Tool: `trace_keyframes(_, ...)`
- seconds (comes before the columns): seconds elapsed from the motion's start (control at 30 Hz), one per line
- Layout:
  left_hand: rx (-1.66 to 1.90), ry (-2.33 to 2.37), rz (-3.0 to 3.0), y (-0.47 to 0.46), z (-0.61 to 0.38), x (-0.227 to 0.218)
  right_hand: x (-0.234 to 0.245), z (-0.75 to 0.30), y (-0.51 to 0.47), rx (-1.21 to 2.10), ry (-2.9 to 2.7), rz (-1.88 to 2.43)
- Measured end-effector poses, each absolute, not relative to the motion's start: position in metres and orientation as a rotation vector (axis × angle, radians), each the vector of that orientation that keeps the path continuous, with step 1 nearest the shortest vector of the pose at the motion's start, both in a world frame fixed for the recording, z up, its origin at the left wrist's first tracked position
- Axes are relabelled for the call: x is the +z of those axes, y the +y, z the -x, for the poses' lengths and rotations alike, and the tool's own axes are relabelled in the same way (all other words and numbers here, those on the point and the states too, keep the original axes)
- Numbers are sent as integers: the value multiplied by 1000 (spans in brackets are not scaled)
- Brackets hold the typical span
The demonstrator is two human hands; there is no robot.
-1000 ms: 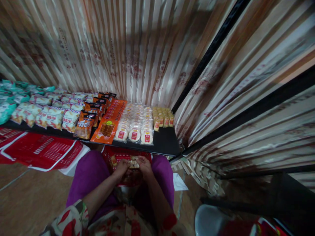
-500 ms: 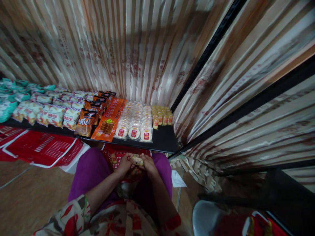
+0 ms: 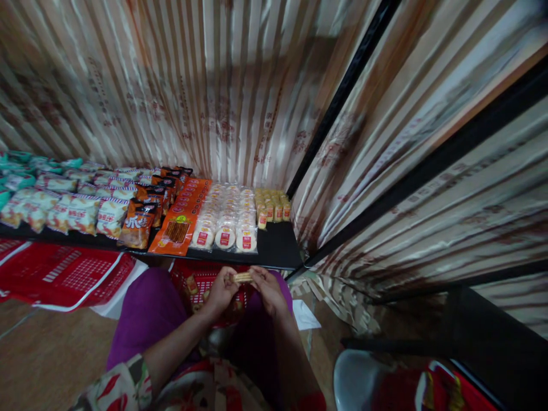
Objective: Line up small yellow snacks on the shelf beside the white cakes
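My left hand (image 3: 221,290) and my right hand (image 3: 268,288) together pinch a small stack of yellow snack packets (image 3: 242,277) between their fingertips, just above a red basket (image 3: 194,274) that sits between my knees in purple trousers. More small packets lie inside the basket. Directly in front is a black shelf (image 3: 276,251). On it, rows of small yellow packets (image 3: 270,206) lie at the right end, beside round white cakes with red labels (image 3: 226,217).
Further left on the shelf lie orange snack packs (image 3: 182,214), dark orange bags (image 3: 139,220) and pale bags (image 3: 72,211). Red baskets (image 3: 64,274) lie on the floor at left. Striped curtains hang behind and to the right. A grey stool (image 3: 363,377) stands at lower right.
Both hands have risen out of the basket with the yellow packets between them, closer to the shelf edge. The view has shifted slightly right and down.
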State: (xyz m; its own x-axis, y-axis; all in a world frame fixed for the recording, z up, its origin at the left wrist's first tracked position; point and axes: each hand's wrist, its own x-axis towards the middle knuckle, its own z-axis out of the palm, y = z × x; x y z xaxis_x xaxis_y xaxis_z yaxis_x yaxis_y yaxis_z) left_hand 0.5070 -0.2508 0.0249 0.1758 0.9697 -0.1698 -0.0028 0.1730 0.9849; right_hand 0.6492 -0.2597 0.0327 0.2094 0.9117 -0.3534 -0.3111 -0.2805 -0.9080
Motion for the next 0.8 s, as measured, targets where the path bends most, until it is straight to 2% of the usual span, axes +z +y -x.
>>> trace_keyframes(0.13,990,1162,-1192,-252,-519,25,37,-656,-259,1341,-544,1343)
trace_keyframes(0.43,1155,1189,-1680,-256,-531,28,32,-672,-261,1351,-472,1295)
trace_keyframes(0.8,1056,1241,-1956,-258,-541,27,34,-680,-257,1355,-433,1166)
